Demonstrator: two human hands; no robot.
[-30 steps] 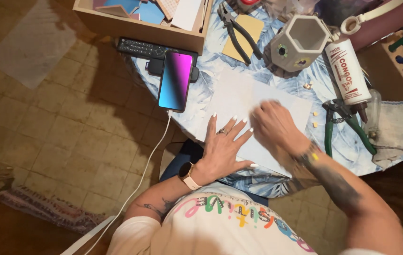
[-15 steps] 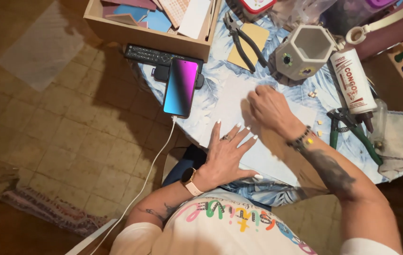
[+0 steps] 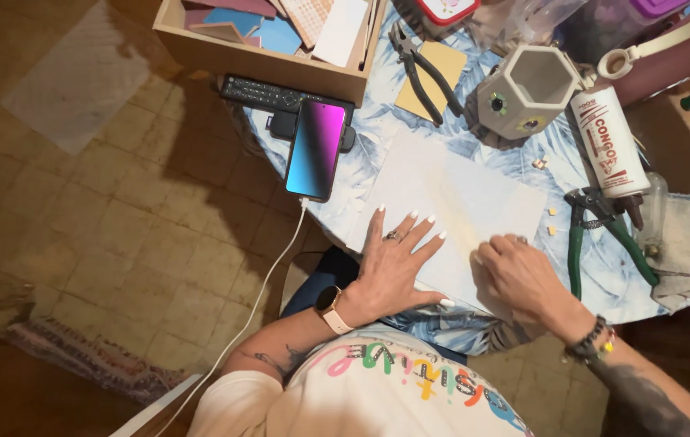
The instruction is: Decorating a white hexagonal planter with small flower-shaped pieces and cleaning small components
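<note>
Round table (image 3: 604, 279) under blue leaf-print cloth, seen from above; brown tiled floor (image 3: 118, 218) open to one side, cloth edge hanging over seated knees.

Pale sheet (image 3: 450, 202) flat at near-centre of table, long edges running roughly parallel to table front, near edge close to the rim. Left hand (image 3: 393, 263) flat on sheet's near-left part, fingers spread, palm down, watch on wrist. Right hand (image 3: 519, 275) on sheet's near-right part, fingers curled and bunched against the surface; whether pinching anything cannot be told. Hands apart, bare strip of sheet between them.

Far of sheet: black pliers (image 3: 422, 69) lying over yellow square pad (image 3: 434, 77); hexagonal grey pot (image 3: 527, 89) upright, open top; white glue bottle (image 3: 610, 142) on its side. Green-handled pliers (image 3: 596, 235) just beside right hand, off the sheet's right edge. Small tan pieces (image 3: 551, 212) loose near that edge.

Left margin crowded: smartphone (image 3: 317, 150) on stand at table rim, screen lit, white cable (image 3: 260, 283) trailing off the edge to floor; black remote control (image 3: 268, 93) behind it; wooden box (image 3: 272, 40) of card pieces overhanging rim. Clear working room confined to the sheet itself.
</note>
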